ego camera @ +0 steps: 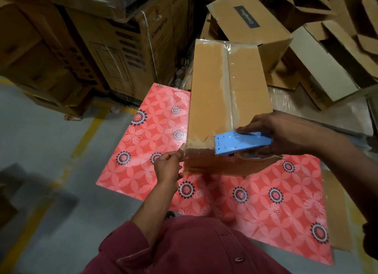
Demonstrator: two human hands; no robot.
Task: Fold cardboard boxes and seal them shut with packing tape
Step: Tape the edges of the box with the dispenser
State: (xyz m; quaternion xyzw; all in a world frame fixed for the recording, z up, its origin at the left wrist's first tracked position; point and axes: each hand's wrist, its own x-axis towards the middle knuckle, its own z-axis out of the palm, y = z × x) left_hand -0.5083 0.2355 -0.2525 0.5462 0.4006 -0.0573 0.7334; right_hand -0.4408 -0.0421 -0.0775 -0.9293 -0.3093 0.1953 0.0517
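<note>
A long brown cardboard box (210, 85) lies on a red flowered mat (255, 198), its top flaps closed and covered along the seam by clear packing tape (230, 79). My right hand (282, 132) grips a blue tape dispenser (241, 143) at the box's near end, with the tape roll under it. At the near left corner of the box my left hand (168, 166) pinches the tape's edge against the cardboard.
Large printed cartons (114, 48) are stacked at the back left. Open and flattened cardboard boxes (319, 54) are piled at the back right. Grey floor with a yellow line (81, 138) lies to the left. My maroon shirt (194, 249) fills the bottom.
</note>
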